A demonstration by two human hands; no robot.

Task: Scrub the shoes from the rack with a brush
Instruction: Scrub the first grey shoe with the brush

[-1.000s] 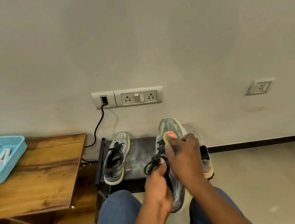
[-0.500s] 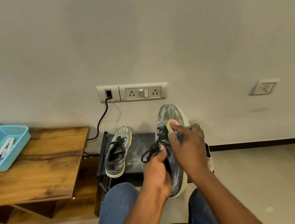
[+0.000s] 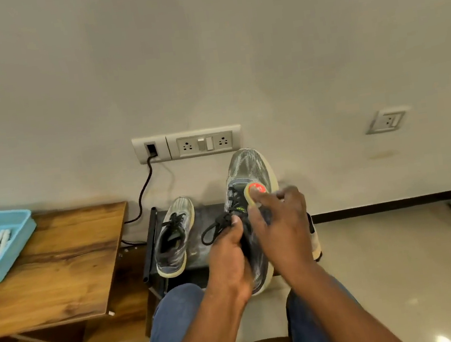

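the left hand (image 3: 228,253) grips a grey shoe (image 3: 246,196) from its left side, thumb on the black laces, toe pointing away. the right hand (image 3: 279,225) holds a small brush (image 3: 255,192) with an orange-red top, pressed on the tongue just past the fingertips. left of the left hand, a second shoe (image 3: 174,237) rests on the black rack (image 3: 205,218).

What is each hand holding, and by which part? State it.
The left hand grips the shoe at its side by the laces. The right hand holds the brush from above, pressed on the shoe.
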